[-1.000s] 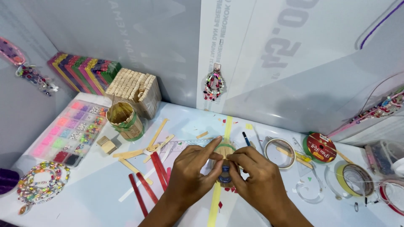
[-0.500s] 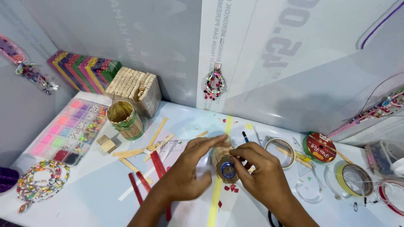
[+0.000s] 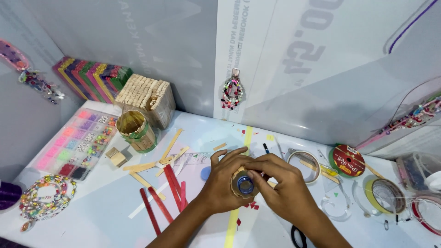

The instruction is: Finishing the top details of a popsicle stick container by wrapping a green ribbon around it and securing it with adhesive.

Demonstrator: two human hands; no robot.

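Over the middle of the white table, both my hands hold one small round craft piece (image 3: 243,184), a tan cylinder with a blue centre. My left hand (image 3: 223,180) wraps around its left side, thumb and fingers curled onto it. From the right, my right hand (image 3: 283,188) pinches its edge with the fingertips. Red craft sticks (image 3: 173,186) lie just left of my left wrist. A small blue cap (image 3: 206,172) sits beside my left hand.
A wooden stick cup (image 3: 134,130), a stick-built box (image 3: 148,98), plain sticks (image 3: 161,158), a bead organiser tray (image 3: 78,143) and a beaded bracelet (image 3: 42,202) are on the left. Tape rolls (image 3: 304,164), a red-green spool (image 3: 347,160), wire reels (image 3: 385,195) and scissors (image 3: 298,237) lie on the right.
My hands have turned the round piece so its blue centre faces up, and they shifted slightly while staying closed around it.
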